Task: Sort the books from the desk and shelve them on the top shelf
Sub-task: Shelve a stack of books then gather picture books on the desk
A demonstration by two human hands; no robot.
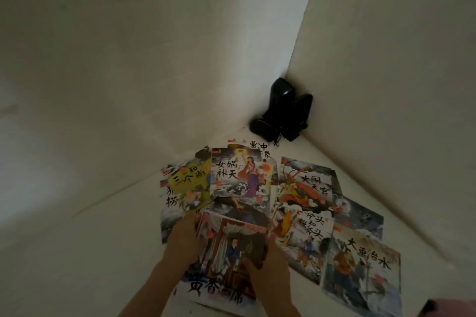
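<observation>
Several thin picture books lie spread and overlapping on the white desk (77,252), in a corner between two white walls. Nearest me is a book with a man beside a curtained bed (226,247). My left hand (181,239) grips its left edge, fingers curled over the border. My right hand (268,267) holds its right side, thumb on the cover. Behind it lie a yellow-covered book (190,185) and a book showing a woman in purple (237,175). To the right are a monkey-king book (306,185), an axe-story book (306,239) and a flood-story book (360,267).
Two black speakers (283,113) with a cable stand in the far corner of the desk. Walls close in at the back and right. A pink and dark object (450,307) shows at the bottom right edge.
</observation>
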